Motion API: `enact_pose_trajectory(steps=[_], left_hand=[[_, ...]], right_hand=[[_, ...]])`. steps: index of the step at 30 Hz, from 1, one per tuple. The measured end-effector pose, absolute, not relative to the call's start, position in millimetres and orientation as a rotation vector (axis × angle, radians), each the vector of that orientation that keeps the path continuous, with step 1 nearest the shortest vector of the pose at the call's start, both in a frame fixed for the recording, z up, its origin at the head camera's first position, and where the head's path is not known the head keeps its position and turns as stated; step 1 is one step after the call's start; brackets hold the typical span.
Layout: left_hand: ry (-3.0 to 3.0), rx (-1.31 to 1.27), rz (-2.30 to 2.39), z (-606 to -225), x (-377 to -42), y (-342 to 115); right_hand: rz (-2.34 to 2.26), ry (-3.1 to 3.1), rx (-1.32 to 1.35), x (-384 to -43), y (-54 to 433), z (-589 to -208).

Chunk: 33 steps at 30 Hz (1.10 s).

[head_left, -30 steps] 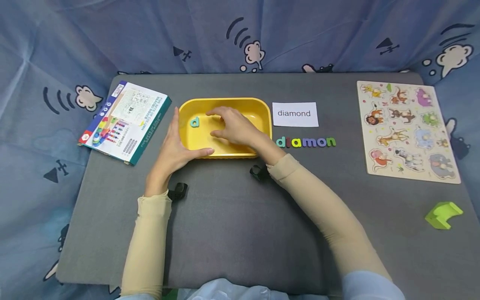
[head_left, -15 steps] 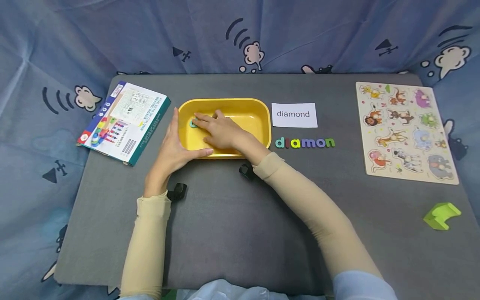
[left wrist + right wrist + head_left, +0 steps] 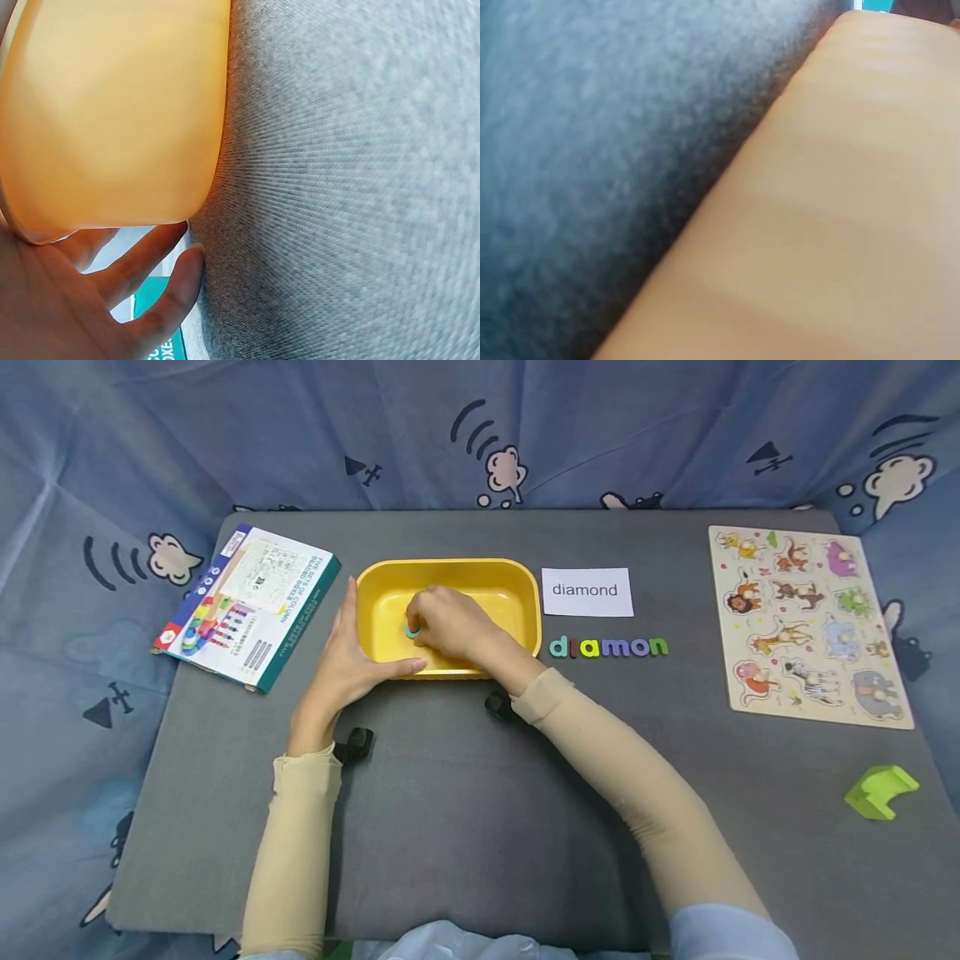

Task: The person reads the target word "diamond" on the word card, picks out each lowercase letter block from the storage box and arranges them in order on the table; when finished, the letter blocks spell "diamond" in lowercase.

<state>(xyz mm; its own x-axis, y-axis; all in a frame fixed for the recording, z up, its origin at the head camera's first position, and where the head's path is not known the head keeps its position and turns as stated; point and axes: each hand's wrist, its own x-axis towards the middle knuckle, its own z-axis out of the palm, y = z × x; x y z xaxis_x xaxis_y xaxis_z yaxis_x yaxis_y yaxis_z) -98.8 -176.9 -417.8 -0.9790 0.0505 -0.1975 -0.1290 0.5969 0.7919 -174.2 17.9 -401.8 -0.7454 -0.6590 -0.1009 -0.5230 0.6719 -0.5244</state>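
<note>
In the head view a yellow plastic tray [image 3: 480,578] lies on the table. My left hand [image 3: 348,664] holds its near left corner, the thumb along the front rim and the fingers outside the left wall. In the left wrist view, fingers [image 3: 161,300] stand against the tray's outer wall [image 3: 112,127]. Inside the tray, my right hand [image 3: 453,625] pinches a small teal letter d [image 3: 410,632], mostly hidden by the fingertips. The right wrist view shows the tray wall [image 3: 817,210] but not the letter.
Coloured letters [image 3: 617,648] lie in a row right of the tray, below a card [image 3: 587,592] printed "diamond". A toy box [image 3: 251,602] is at left. An animal puzzle board [image 3: 813,627] and a green block [image 3: 879,792] are on the right.
My right hand reached left to the letter d, took hold of it and drew it slightly right and toward me. The left hand stayed on the tray.
</note>
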Motion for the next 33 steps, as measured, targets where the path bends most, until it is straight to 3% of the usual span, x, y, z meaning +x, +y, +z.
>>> enact_pose_trajectory(steps=[14, 26, 33], left_hand=[[2.621, -0.075, 1.336, -418.6, -97.0, -177.2], [2.633, -0.070, 1.334, -417.6, -99.1, -175.7], [2.626, -0.074, 1.331, -418.2, -98.3, -176.2]], right_hand=[[-0.807, 2.532, -0.814, -172.3, 54.2, -394.0], [-1.157, 2.705, -0.829, -143.9, 149.4, -373.2], [-1.041, 2.909, -0.746, -127.7, 222.2, -373.7]])
